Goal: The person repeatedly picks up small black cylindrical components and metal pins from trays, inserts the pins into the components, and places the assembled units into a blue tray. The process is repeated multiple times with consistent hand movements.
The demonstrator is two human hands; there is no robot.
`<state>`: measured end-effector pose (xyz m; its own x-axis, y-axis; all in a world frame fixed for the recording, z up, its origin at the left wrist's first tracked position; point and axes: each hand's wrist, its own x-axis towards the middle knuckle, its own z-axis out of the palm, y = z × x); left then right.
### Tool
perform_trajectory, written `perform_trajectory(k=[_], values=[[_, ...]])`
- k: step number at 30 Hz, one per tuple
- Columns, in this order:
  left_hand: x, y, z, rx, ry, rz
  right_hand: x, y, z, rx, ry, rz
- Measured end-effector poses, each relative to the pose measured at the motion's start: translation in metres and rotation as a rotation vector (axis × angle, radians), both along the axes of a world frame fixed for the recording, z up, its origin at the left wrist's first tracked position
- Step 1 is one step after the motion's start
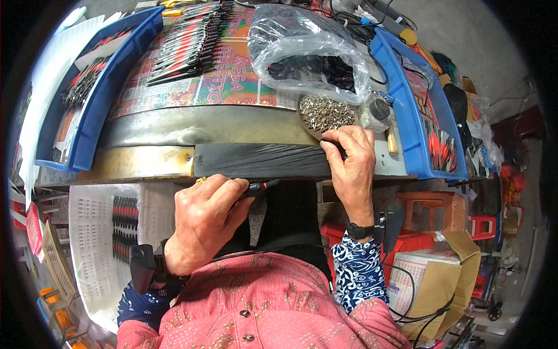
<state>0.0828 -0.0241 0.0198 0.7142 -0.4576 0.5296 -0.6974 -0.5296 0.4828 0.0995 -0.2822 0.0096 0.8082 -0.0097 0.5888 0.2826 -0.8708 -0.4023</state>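
My left hand [208, 202] is closed around a black pen-shaped piece with a red part [256, 189], held just in front of the table's front edge. Most of that piece is hidden by my fingers. At the near rim of a round brown dish [303, 121], my right hand [354, 158] has its thumb and index finger pinched together. Whatever lies between those fingertips is too small to make out. The dish holds a heap of small silvery metal parts [326, 112]. Behind it lies a clear plastic bag [293, 43], its mouth toward me, with black pieces inside.
Rows of black-and-red pieces [189, 43] lie on printed sheeting. Blue trays flank the table, one left [96, 128] and one right [414, 116]. A clear jar with a black lid [379, 109] stands beside the dish. Below are a white basket [90, 232] and a cardboard box [462, 279].
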Motion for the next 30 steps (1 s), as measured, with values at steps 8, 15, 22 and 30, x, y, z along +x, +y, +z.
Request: perform_trajectory(k=[8,15,22,30], values=[[-0.002,0.003,0.002,-0.035,0.027,-0.014,-0.003,0.004,0.010,0.135,0.042,0.097],[-0.006,0.003,0.001,-0.045,0.116,-0.027,-0.034,0.042,0.021,0.235,0.075,0.287],[-0.009,0.002,0.001,-0.037,0.093,-0.025,-0.049,0.067,0.018,0.143,-0.018,0.365],[-0.014,0.002,-0.001,-0.040,0.041,-0.006,-0.055,0.073,0.012,0.062,-0.040,0.362]])
